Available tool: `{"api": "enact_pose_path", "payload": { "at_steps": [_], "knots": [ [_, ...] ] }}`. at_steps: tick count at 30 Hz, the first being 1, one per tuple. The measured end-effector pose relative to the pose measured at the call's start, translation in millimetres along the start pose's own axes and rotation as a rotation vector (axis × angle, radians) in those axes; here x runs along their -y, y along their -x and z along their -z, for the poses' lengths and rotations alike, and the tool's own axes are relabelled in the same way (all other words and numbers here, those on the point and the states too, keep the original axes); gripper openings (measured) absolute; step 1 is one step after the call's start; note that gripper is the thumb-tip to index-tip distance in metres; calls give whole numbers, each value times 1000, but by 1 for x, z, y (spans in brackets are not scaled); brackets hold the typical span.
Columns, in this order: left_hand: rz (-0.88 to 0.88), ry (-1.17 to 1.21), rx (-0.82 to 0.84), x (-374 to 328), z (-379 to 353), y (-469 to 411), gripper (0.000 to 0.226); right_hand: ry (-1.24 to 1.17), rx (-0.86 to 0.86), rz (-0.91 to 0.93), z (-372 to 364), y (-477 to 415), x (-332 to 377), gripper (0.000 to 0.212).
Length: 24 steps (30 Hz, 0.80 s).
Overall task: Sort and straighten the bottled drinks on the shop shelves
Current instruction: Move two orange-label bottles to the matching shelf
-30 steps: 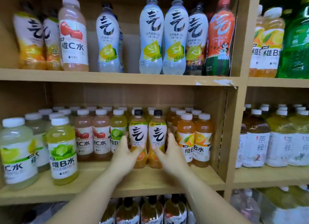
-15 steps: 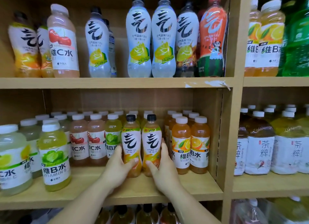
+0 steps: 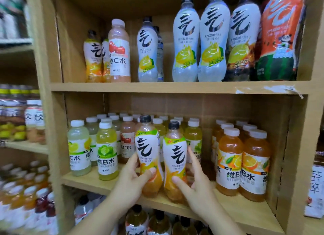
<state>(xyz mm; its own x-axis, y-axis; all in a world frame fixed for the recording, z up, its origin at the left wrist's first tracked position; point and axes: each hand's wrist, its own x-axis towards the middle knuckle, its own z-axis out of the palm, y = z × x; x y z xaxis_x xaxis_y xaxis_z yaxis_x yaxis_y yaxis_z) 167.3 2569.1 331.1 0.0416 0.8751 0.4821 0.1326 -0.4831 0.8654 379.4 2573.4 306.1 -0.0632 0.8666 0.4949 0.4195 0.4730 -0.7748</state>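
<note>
I hold two black-capped orange bottles (image 3: 148, 152), one in my left hand (image 3: 130, 180), one in my right hand (image 3: 196, 191). Above my hands: three white lemon bottles (image 3: 185, 42), one cherry bottle (image 3: 119, 50), one watermelon bottle (image 3: 280, 35).

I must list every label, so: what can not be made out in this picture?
Head view:
Far-left bottles: blurred, labels unreadable.
Lower cherry bottle: label partly covered by the left black-capped bottle in the left hand.
Green bottle: label covered by the right black-capped bottle in the right hand.
Lowest bottles: cut off by the lower edge.
Watermelon bottle: cap cut off by the top edge.
</note>
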Motion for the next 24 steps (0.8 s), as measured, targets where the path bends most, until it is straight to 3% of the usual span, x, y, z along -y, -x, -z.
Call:
{"api": "enact_pose_path", "payload": {
  "at_steps": [9, 14, 19, 24],
  "knots": [
    [-169, 66, -170, -64, 85, 12, 59, -171, -54, 215, -32, -12, 76, 90],
    [-246, 43, -235, -102, 148, 3, 54, -227, -149, 343, -39, -30, 141, 74],
    [-375, -45, -232, -142, 213, -42, 37, -226, -280, 407, -53, -56, 187, 78],
    [-429, -108, -164, -172, 263, -112, 39, -201, -336, 404, -75, -73, 226, 71]
  ]
}}
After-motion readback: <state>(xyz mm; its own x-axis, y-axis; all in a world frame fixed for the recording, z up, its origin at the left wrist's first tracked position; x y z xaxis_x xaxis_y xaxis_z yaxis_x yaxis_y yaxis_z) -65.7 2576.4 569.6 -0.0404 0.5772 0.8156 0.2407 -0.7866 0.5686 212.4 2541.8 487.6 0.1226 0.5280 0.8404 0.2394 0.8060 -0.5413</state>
